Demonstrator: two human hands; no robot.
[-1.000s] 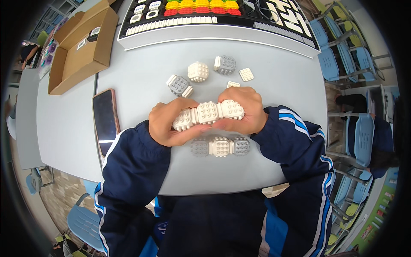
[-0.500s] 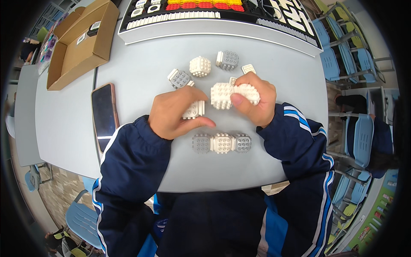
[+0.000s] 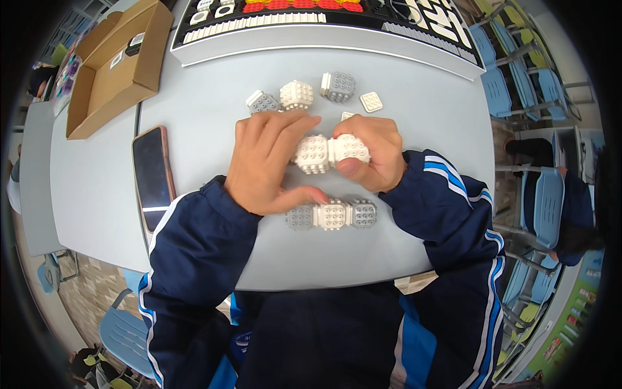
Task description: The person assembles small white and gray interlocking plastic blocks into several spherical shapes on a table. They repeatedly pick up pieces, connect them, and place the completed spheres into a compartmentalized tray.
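My right hand grips the right end of a joined pair of white studded cube blocks, thumb in front. At the pair's left end is my left hand, fingers stretched and thumb well apart; its palm side is hidden. Nearer me lies a joined row of studded blocks, grey, white and grey, with my left thumb tip close to its far side. Beyond my hands stand a grey block, a white block and another grey block. A flat white studded plate lies to their right; another pokes out behind my right hand.
A phone lies left of my left forearm. Behind it is an open cardboard box. A large parts tray with red, yellow, white and black pieces spans the table's far side. Blue chairs stand to the right.
My right hand has brought the white pair left and slightly nearer, up to my left hand. My left fingers have straightened, and the white block seen under them is now hidden or merged from view.
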